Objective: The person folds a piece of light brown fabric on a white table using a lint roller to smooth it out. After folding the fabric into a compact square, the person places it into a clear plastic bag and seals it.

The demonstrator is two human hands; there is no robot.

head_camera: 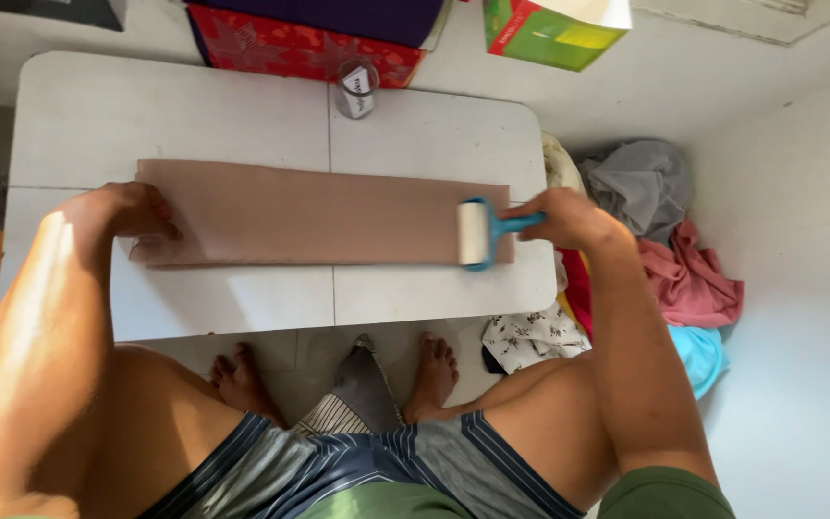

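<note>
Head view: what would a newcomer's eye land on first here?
First, the long folded brown cloth spread across the white folding table. The right hand grips a blue-handled lint roller with a white drum at the cloth's right end, while the left hand presses down its left end. Next, the pile of grey, pink and blue clothes on the floor to the right.

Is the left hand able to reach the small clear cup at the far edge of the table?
Probably yes: the left hand rests on the brown cloth, and bare table lies between it and the cup.
</note>
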